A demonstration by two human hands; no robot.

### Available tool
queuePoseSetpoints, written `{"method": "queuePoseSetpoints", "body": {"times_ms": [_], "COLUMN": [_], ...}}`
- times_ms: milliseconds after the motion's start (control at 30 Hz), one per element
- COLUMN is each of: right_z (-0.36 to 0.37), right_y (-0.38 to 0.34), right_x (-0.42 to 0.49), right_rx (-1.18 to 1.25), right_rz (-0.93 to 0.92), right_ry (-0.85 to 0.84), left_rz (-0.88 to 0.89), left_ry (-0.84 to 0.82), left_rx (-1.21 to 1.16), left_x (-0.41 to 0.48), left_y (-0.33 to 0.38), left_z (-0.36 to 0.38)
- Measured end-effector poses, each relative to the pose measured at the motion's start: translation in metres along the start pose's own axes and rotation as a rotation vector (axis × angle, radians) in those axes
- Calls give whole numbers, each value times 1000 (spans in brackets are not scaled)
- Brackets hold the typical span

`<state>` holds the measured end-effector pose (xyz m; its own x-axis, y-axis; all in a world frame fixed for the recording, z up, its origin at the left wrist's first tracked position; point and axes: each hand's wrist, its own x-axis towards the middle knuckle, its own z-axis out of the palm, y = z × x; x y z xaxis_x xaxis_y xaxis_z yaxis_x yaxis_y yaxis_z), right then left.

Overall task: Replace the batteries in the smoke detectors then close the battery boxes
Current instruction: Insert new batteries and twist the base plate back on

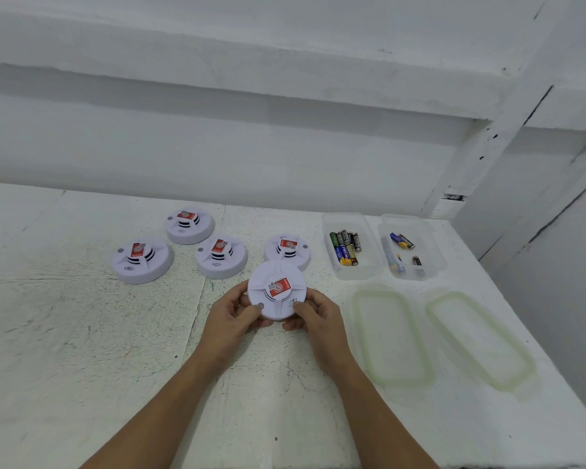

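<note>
A round white smoke detector [277, 289] with a red label is lifted off the table, tilted with its face toward me. My left hand [232, 314] grips its left rim, thumb on the face. My right hand [315, 313] grips its right rim the same way. Several more white detectors lie face up behind it: one close behind [287, 250], one in the middle [221, 258], one at the left [142, 260] and one at the back [189, 225]. A clear box [352, 245] holds several batteries. A second clear box [408, 247] holds a few batteries.
Two clear lids with greenish seals lie on the white table, one [391, 336] right of my right hand and one [481, 340] further right near the table's right edge. A white wall rises behind the table.
</note>
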<state>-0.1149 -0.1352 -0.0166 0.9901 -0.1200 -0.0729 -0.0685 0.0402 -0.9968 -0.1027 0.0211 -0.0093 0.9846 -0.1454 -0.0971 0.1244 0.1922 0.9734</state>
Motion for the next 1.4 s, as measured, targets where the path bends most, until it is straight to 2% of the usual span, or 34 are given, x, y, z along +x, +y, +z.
{"method": "queuePoseSetpoints", "body": {"times_ms": [1400], "right_z": [-1], "right_y": [4], "right_x": [1], "right_rx": [5], "right_rz": [0], "right_ry": [-1], "left_rz": [3], "left_ry": [21], "left_rx": [-5], "left_x": [1], "left_y": [-3], "left_z": [-1]}}
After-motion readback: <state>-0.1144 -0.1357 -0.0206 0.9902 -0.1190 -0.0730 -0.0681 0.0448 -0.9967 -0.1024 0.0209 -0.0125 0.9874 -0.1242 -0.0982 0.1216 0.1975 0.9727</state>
